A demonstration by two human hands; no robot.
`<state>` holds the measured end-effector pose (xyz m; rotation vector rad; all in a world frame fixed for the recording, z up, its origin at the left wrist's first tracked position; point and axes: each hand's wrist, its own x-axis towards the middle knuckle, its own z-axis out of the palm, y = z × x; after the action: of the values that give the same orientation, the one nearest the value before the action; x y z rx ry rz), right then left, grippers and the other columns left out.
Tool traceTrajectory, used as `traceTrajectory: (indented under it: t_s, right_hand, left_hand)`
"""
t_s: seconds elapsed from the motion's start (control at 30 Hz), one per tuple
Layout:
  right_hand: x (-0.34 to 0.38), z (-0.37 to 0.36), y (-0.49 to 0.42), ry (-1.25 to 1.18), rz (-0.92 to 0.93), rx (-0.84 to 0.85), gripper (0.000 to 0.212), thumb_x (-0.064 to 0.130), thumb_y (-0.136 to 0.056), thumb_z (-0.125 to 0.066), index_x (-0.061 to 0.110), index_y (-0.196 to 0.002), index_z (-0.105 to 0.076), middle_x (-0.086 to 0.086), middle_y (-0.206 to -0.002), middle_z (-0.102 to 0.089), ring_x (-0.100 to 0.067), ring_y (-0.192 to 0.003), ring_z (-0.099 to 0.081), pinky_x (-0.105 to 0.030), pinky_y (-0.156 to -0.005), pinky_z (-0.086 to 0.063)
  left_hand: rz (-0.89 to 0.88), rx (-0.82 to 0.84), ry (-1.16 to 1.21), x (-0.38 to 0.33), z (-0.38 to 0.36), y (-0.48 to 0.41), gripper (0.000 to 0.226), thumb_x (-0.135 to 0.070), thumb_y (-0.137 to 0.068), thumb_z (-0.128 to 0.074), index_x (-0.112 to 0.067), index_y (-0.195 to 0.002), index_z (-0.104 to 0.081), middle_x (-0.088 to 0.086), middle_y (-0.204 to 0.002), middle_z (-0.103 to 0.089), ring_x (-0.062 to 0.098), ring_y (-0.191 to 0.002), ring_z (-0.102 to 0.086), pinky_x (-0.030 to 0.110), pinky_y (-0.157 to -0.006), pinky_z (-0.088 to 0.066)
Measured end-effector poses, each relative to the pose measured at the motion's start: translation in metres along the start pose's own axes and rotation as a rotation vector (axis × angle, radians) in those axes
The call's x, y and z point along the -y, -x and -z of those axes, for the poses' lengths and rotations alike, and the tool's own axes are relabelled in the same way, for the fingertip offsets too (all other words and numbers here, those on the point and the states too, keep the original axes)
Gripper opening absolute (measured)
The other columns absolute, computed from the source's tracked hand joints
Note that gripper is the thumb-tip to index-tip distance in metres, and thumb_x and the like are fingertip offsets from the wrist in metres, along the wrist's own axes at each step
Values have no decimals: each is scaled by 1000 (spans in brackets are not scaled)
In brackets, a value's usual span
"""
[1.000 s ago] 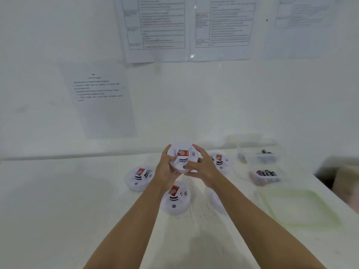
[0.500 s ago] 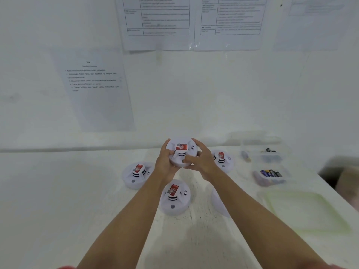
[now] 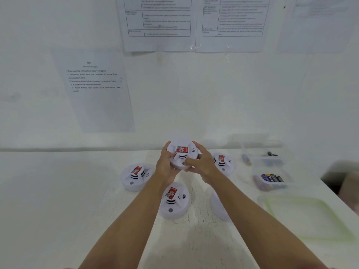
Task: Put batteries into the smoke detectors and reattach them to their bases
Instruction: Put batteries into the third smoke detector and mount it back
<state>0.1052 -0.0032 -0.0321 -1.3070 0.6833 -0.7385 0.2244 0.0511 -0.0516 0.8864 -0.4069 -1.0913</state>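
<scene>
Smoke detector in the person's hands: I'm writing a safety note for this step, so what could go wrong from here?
1. The left hand and right hand grip the held smoke detector by its rim above the table; a slip while twisting could drop it onto the detector lying below.
2. Fingers cover its lower edge, so a misaligned base might go unnoticed.
3. The right forearm passes over a white part and could knock it.

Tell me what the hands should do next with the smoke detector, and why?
Probably a small twist to lock it closed: the left hand and right hand both grip the smoke detector by its rim, raised off the table.
</scene>
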Motion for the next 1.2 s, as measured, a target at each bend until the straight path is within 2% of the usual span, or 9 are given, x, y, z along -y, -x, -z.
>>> traceTrajectory:
  t_s: [0.3, 0.37, 0.5, 0.57, 0.67, 0.77, 0.83, 1.0, 1.2]
  right_hand:
    - [-5, 4, -7, -9, -60, 30, 69, -9, -75, -64, 24, -132, -45, -13, -123, -59, -29, -108, -59, -40, -75, -58]
    - [-2, 6, -8, -83, -149, 68, 56, 1, -82, -59, 26, -131, -48, -9, -122, -59, -28, -105, -59, -36, -77, -56]
    - [1, 8, -10, -226, -283, 31, 25, 28, -95, -47, 20, -115, -61, -5, -106, -62, -25, -92, -59, -37, -77, -54]
    - [-1, 8, -13, -220, -269, -11, 31, 17, -97, -41, 25, -122, -57, -4, -104, -61, -25, -87, -59, -38, -75, -53]
    - [-4, 7, -17, -175, -274, -49, 47, 7, -93, -34, 25, -134, -48, -9, -123, -56, -26, -88, -58, -38, -71, -54]
    - [-7, 5, -18, -127, -297, -100, 45, 6, -91, -32, 21, -130, -50, -12, -128, -55, -26, -91, -58, -34, -63, -54]
    - [-9, 4, -19, -118, -316, -135, 44, 4, -91, -31, 18, -127, -52, -13, -126, -56, -28, -95, -58, -34, -63, -53]
    - [-18, 3, -21, -80, -330, -185, 43, 0, -91, -30, 14, -126, -51, -11, -115, -57, -28, -99, -55, -37, -73, -52]
    - [-24, 0, -22, -80, -326, -234, 45, -1, -91, -30, 12, -128, -51, -10, -116, -58, -26, -98, -54, -29, -63, -49]
  left_hand:
    - [-3, -14, -15, 1, 2, -3, 40, -19, -97, -41, -15, -137, -47, 14, -126, -60, 32, -108, -60, 44, -77, -57]
    - [3, -31, -21, 1, 4, -6, 43, -14, -94, -42, -15, -137, -45, 15, -131, -57, 36, -115, -57, 48, -86, -53]
    - [7, -27, -32, -1, 1, -5, 41, -4, -93, -36, -11, -132, -48, 16, -124, -59, 33, -105, -61, 43, -85, -51]
    - [20, -50, -38, -1, 2, -6, 40, -7, -96, -35, -10, -134, -46, 18, -126, -57, 33, -103, -60, 44, -88, -48]
    - [63, -65, -65, 0, 8, -12, 40, -10, -98, -35, -7, -136, -45, 20, -131, -55, 36, -112, -56, 47, -92, -46]
    - [102, -71, -120, -3, 7, -10, 31, -2, -98, -29, -8, -112, -56, 12, -102, -63, 26, -88, -61, 39, -76, -49]
    - [127, -83, -155, -2, 6, -11, 30, 1, -98, -27, -8, -111, -54, 10, -94, -62, 23, -81, -58, 37, -70, -48]
    - [151, -128, -225, 3, 13, -16, 40, 2, -98, -27, 1, -133, -46, 22, -132, -52, 26, -86, -58, 36, -73, -48]
    - [150, -159, -241, 4, 14, -19, 40, 2, -98, -26, 1, -134, -45, 22, -136, -49, 28, -93, -58, 39, -83, -47]
